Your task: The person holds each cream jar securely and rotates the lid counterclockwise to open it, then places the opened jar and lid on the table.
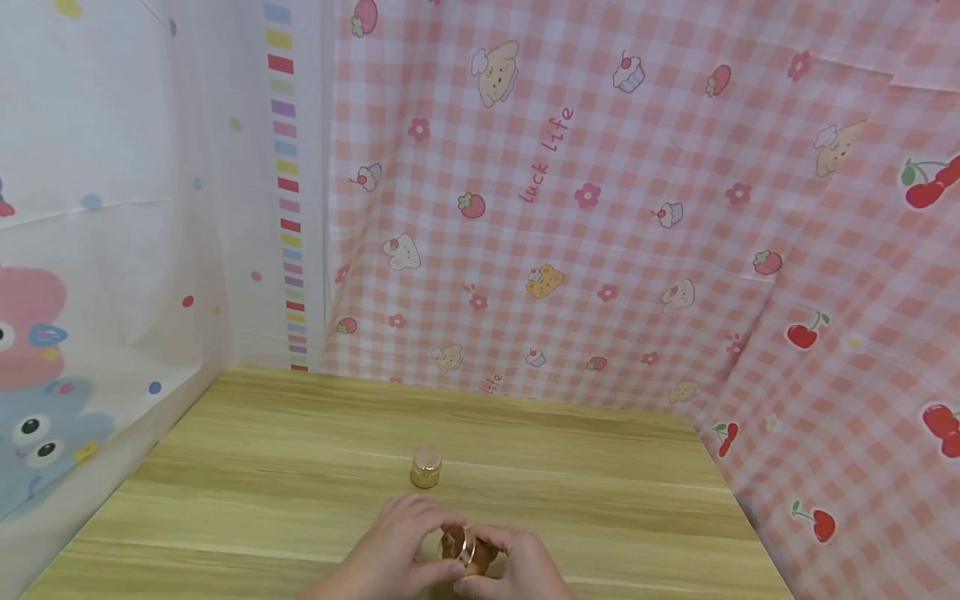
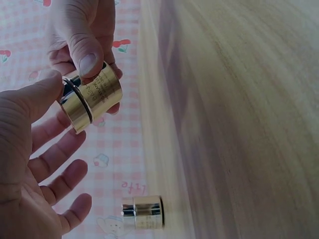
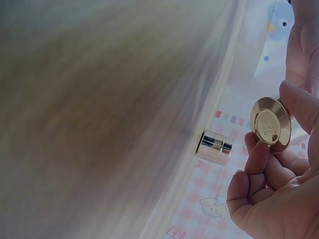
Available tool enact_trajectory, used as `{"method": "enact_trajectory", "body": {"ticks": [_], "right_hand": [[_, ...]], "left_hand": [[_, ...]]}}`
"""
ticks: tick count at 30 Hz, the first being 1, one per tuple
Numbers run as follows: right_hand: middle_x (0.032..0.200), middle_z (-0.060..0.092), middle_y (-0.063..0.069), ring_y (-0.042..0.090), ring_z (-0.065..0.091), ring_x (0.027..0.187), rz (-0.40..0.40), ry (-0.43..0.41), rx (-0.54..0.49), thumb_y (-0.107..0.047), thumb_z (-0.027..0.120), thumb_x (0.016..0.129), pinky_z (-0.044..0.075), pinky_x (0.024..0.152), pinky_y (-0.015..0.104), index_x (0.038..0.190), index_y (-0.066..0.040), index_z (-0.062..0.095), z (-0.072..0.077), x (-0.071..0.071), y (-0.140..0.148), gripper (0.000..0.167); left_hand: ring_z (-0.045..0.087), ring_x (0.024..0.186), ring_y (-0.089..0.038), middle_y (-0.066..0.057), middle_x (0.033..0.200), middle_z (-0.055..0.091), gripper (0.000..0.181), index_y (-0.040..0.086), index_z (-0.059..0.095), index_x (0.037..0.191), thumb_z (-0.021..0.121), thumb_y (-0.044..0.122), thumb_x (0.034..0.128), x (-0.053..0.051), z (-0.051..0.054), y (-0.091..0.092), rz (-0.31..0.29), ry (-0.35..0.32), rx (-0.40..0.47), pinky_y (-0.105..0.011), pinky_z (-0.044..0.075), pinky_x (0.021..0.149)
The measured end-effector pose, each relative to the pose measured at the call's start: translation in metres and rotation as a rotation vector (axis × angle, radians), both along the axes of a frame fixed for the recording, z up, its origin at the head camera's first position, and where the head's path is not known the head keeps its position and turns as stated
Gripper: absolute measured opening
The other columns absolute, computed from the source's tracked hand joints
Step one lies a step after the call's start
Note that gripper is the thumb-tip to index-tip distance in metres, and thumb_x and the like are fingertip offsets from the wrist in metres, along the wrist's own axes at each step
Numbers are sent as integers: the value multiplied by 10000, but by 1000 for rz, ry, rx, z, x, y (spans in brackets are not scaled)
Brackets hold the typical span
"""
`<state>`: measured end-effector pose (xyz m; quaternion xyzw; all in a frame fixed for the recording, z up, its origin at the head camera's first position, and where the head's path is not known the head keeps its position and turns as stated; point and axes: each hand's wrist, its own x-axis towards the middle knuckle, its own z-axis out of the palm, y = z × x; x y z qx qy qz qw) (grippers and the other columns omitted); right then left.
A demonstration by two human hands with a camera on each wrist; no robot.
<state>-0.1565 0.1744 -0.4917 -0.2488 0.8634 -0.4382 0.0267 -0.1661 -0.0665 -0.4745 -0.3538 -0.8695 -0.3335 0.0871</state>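
Observation:
A small, shiny gold cosmetic jar [image 1: 467, 550] is held off the table between both hands, tilted on its side. My left hand [image 1: 397, 542] pinches its lid end with thumb and fingers; the other fingers spread loosely in the left wrist view. At the base end, my right hand [image 1: 525, 558] grips the jar, its thumb over the dark printed lettering. The right wrist view shows the round jar base [image 3: 269, 127] with a stamped code. A narrow dark seam rings the jar between the hands. Inside the jar is hidden.
A second gold jar [image 1: 426, 467] stands upright on the wood-grain table [image 1: 600, 483], beyond the hands. Pink checked cloth [image 1: 562, 233] hangs behind the table and along the right side. A white printed cloth [image 1: 135, 250] hangs at the left.

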Motion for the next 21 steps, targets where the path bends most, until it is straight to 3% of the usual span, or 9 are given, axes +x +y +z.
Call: {"method": "enact_trajectory", "body": {"ticks": [5, 13, 21], "right_hand": [[909, 710, -202, -39, 592, 915, 1, 7, -2, -384, 883, 886, 489, 845, 213, 1221, -231, 792, -1, -1, 0, 379], [896, 701, -203, -39, 584, 909, -12, -20, 0, -395, 886, 883, 480, 824, 206, 1201, -242, 794, -2, -1, -1, 365], [874, 701, -189, -15, 615, 936, -40, -96, 3, -368, 878, 891, 496, 864, 219, 1239, -241, 781, 1, 1, -1, 383]], "left_hand": [[638, 1114, -62, 231, 1078, 716, 477, 226, 746, 1219, 715, 610, 939, -1, -2, 0, 25, -5, 22, -510, 488, 1021], [656, 1110, -63, 231, 1071, 715, 468, 200, 739, 1222, 716, 589, 962, -2, -3, -1, 18, -14, 30, -517, 496, 1005], [633, 1011, -9, 229, 1023, 703, 283, 269, 734, 1155, 773, 480, 969, -2, -6, 0, 1, 43, 113, -356, 517, 921]]}}
